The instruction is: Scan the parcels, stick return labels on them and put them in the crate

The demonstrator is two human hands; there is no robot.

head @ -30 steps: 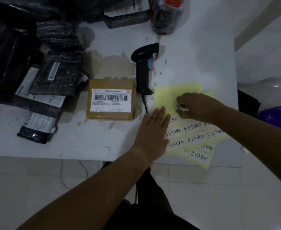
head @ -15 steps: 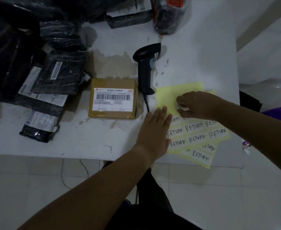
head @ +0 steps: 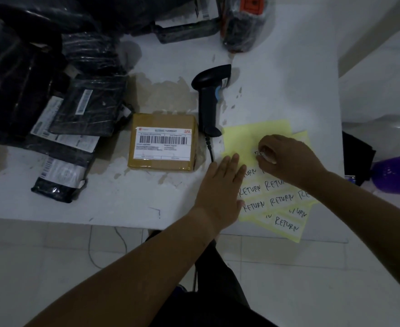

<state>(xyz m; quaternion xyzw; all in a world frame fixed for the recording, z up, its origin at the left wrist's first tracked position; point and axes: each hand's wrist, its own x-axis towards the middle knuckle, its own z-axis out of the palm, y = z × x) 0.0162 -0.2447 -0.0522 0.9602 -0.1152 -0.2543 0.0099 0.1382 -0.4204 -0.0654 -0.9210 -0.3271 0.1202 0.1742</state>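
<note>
Still pinching 1 return label (head: 267, 158) in right hand (head: 286, 159), maybe lifting now, pinning sheet (head: 253, 135) with flat left hand (head: 220, 185); not on box (head: 162, 120) yet.

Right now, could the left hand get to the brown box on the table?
Probably yes. The left hand lies flat on the label sheet, just right of the brown box; only the thin scanner cable lies between them. It would have to leave the sheet first.
</note>
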